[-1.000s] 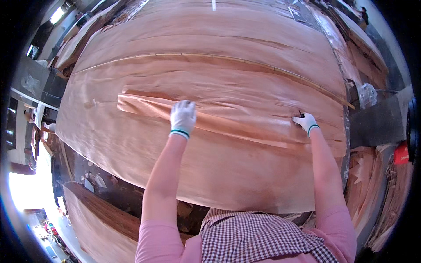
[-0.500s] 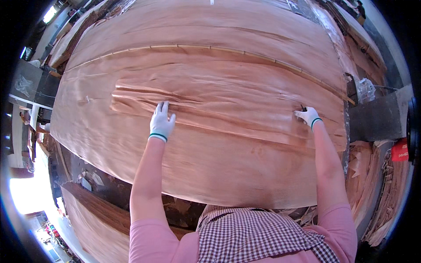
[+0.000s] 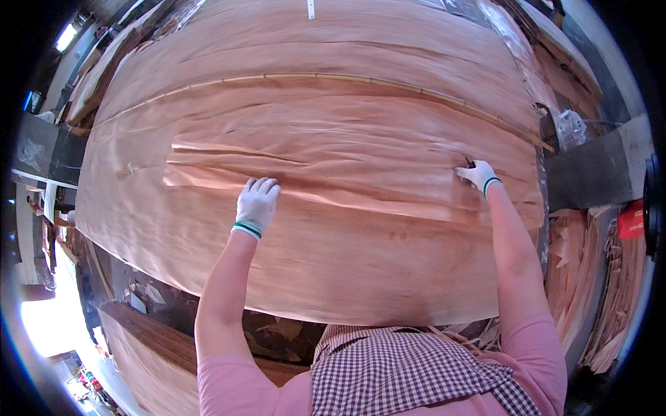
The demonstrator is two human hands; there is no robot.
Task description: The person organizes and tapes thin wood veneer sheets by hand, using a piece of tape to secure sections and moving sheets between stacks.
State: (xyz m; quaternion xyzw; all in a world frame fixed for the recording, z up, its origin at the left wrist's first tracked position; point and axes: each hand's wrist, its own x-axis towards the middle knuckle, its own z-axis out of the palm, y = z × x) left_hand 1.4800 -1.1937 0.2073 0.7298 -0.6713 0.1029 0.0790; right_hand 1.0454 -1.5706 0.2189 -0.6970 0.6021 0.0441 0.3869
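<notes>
A long strip of reddish wood veneer (image 3: 388,156), wrinkled and raised in folds at its left part, lies over a broad pale veneer sheet (image 3: 333,270). White gloves with green cuffs cover both hands. My left hand (image 3: 257,204) rests at the strip's near edge, left of the middle, its fingers stretched forward on the wood. Toward the strip's right end, my right hand (image 3: 479,175) is closed around a small dark tool (image 3: 471,163); most of it is hidden by the glove. Beyond both hands, a thin bamboo pole (image 3: 319,75) spans the sheet.
Stacked veneer (image 3: 149,347) stands at the lower left, with more piles (image 3: 579,277) at the right. A grey block (image 3: 593,177) and a clear plastic bag (image 3: 570,130) sit past the right edge. A small white strip (image 3: 311,9) lies at the far side.
My left hand has come slightly nearer, its fingers drawn closer together. The strip's folds under it have shifted in shape. My right hand stays near the same spot, still holding the dark tool.
</notes>
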